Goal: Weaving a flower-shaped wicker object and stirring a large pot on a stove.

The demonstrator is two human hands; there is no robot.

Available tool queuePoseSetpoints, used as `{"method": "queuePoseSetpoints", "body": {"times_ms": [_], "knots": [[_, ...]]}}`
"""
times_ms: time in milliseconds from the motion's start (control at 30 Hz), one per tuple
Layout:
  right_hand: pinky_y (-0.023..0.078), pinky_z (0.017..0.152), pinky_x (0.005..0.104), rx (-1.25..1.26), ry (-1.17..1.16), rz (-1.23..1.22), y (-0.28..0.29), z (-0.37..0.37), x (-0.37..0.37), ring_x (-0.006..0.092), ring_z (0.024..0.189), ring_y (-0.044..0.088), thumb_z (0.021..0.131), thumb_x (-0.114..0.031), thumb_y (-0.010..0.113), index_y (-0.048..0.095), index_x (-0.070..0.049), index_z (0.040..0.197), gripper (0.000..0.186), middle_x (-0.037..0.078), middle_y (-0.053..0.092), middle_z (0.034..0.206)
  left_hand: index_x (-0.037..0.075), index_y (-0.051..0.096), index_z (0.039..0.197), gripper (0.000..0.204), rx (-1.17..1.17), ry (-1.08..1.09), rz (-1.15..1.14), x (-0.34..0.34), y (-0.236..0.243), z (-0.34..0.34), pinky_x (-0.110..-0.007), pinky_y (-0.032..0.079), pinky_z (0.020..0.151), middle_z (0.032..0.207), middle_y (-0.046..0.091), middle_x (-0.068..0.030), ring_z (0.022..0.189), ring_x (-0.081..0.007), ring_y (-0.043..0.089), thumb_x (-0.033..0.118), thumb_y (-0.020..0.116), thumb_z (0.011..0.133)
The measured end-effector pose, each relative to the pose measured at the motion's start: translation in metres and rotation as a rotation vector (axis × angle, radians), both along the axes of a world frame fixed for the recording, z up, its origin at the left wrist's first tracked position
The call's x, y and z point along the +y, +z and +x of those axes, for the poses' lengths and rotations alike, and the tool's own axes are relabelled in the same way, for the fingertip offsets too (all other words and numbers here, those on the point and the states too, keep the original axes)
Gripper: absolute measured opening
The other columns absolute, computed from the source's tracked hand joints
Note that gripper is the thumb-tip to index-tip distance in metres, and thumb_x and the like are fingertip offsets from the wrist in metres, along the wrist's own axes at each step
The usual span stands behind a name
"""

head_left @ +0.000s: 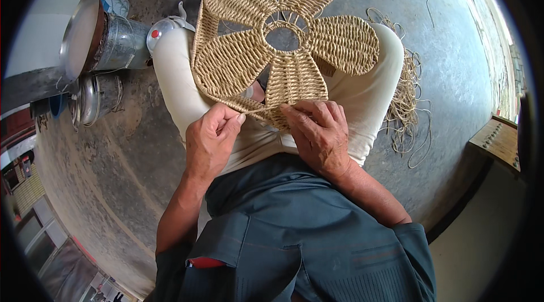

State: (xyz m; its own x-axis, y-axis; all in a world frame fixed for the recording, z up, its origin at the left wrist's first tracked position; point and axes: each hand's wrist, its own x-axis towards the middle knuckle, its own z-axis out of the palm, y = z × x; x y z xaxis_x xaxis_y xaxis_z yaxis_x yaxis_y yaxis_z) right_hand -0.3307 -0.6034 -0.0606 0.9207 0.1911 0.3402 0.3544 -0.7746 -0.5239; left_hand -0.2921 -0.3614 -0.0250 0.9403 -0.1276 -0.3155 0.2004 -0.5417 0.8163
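Note:
A woven straw basket [232,61] with a flower-shaped face of several wide petals rests across my thighs. The flower's middle is a round ring with an opening in it. My left hand [211,138] pinches a thin straw cord [258,111] between thumb and forefinger, just off the basket's near edge. This cord runs rightward to my right hand [322,134]. The right fingers curl over the near edge of the basket below the lowest petal and grip it there; their tips are partly hidden.
Loose straw cord [405,95] lies in a tangled heap on the concrete floor, right of my knee. Left of my other knee stand a kettle [161,32] and a large metal pot [122,41]. A wooden piece of furniture [496,142] is at the right.

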Motion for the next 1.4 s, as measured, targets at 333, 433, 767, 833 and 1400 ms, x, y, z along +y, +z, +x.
{"method": "queuePoseSetpoints", "body": {"times_ms": [333,433,767,833,1400], "knots": [[0.049,0.088,0.0428,0.095,0.014,-0.1,0.011,0.003,0.005,0.0265,0.103,0.061,0.088,-0.024,0.082,0.073,-0.016,0.126,0.04,0.005,0.062,0.114,0.002,0.07,0.106,0.012,-0.608,-0.256,0.169,-0.025,-0.008,0.003,-0.04,0.057,0.075,0.098,0.071,-0.0104,0.086,-0.0282,0.071,0.003,0.075,0.095],[0.048,0.087,0.0437,0.104,0.012,-0.105,0.012,0.003,0.006,0.0274,0.103,0.06,0.089,-0.028,0.082,0.072,-0.015,0.123,0.037,0.006,0.06,0.112,0.004,0.071,0.109,0.016,-0.627,-0.317,0.17,-0.031,-0.013,0.002,-0.042,0.057,0.08,0.1,0.069,-0.0111,0.092,-0.0305,0.07,0.0,0.073,0.094],[0.046,0.087,0.041,0.09,-0.008,-0.094,0.007,0.004,0.004,0.0246,0.103,0.06,0.09,-0.03,0.079,0.071,-0.017,0.12,0.033,0.003,0.06,0.11,-0.006,0.063,0.135,0.032,0.176,-0.049,-0.355,-0.019,-0.007,0.024,-0.026,0.056,0.07,0.134,0.068,-0.0125,0.082,-0.0105,0.066,0.01,0.054,0.11],[0.046,0.086,0.0411,0.092,0.004,-0.076,0.006,0.006,0.004,0.0247,0.103,0.06,0.09,-0.029,0.079,0.071,-0.018,0.12,0.034,0.003,0.06,0.11,-0.007,0.058,0.141,0.037,0.3,-0.054,-0.395,-0.02,0.002,0.027,-0.025,0.056,0.067,0.135,0.067,-0.0148,0.079,-0.0115,0.066,0.009,0.055,0.108],[0.047,0.084,0.0442,0.069,-0.016,-0.042,0.004,0.007,0.008,0.0304,0.096,0.059,0.082,-0.015,0.083,0.071,-0.014,0.108,0.029,0.007,0.062,0.106,-0.007,0.055,0.113,0.019,0.48,-0.205,-0.37,-0.047,-0.008,0.055,-0.031,0.056,0.047,0.085,0.065,-0.0102,0.061,-0.0155,0.068,0.007,0.052,0.1]]}}
